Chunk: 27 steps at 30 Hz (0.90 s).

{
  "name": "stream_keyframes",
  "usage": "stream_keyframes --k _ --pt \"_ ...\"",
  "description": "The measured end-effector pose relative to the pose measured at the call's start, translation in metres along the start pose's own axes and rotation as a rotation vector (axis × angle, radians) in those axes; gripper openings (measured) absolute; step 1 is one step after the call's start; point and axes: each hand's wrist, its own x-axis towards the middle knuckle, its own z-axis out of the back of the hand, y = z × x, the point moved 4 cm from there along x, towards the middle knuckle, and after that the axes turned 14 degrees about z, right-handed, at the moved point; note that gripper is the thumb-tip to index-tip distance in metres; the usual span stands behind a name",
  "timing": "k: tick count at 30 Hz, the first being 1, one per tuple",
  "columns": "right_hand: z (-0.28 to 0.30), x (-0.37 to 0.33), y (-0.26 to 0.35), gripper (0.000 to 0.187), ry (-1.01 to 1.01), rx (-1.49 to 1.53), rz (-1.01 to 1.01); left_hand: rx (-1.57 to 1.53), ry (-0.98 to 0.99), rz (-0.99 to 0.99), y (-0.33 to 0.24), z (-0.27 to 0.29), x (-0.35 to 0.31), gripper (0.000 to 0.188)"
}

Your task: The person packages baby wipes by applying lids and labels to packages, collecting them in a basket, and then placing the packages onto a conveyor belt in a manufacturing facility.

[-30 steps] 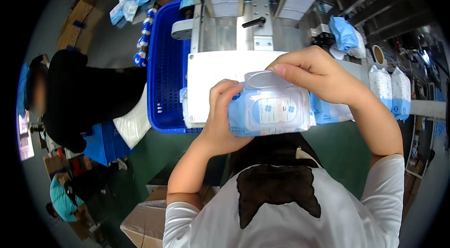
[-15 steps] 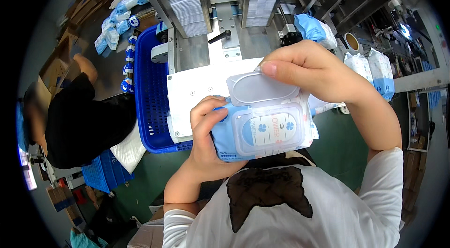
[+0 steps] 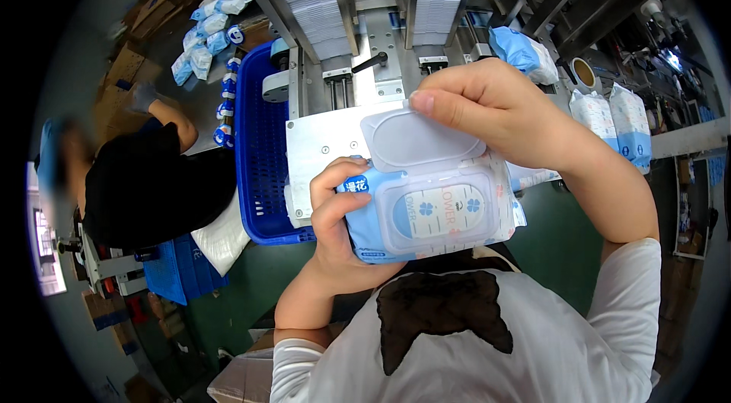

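left hand (image 3: 335,213): partly closed, curved around the left end of a blue and white soft pack (image 3: 367,226). two bent fingers press on the upper left part of its face; the palm backs the lower left corner. the thumb tip is hidden, so its position cannot be told.

right hand (image 3: 483,106): nearly closed, thumb and bent forefinger pinching the upper left corner of a translucent lid (image 3: 422,138). remaining fingers are curled and largely out of sight behind the thumb side.

the lid stands open along the upper side of its clear frame (image 3: 387,222), which sits on the pack's face. the pack is held in front of the person's torso, at the near edge of a white machine plate (image 3: 308,136); contact with the plate cannot be confirmed. a blue basket (image 3: 253,182) stands just left of the plate.
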Motion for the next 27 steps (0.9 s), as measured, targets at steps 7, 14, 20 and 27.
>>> stream_keyframes --k 7,14,20,27 --pt "0.000 0.008 0.014 0.030 0.043 -0.043 0.046 0.038 -0.068 -0.037 -0.007 0.004 -0.001 0.088" --pt "0.001 0.010 0.020 0.030 0.072 -0.016 0.157 0.071 -0.115 -0.072 -0.018 0.004 -0.002 0.087" --pt "0.007 0.008 0.022 0.031 0.028 0.002 0.134 -0.009 -0.097 0.030 -0.026 -0.001 -0.004 0.084" --pt "0.023 -0.006 0.015 0.031 0.037 -0.009 0.105 -0.006 -0.032 0.042 -0.034 -0.015 0.005 0.082"
